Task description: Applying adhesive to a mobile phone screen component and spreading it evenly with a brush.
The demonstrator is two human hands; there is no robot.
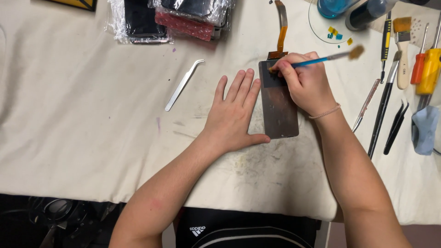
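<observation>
A dark rectangular screen panel lies on the white cloth-covered table, with an orange flex ribbon running from its top edge. My left hand rests flat on the cloth, fingers together, its thumb along the panel's lower left edge. My right hand holds a thin blue-handled brush like a pen, one end pressed to the panel's top left corner, the other end blurred at the upper right.
Silver tweezers lie left of my hands. Wrapped phone parts are stacked at the back. On the right lie a flat brush, orange screwdrivers, black tweezers, a long black tool, a metal pick and a blue cloth.
</observation>
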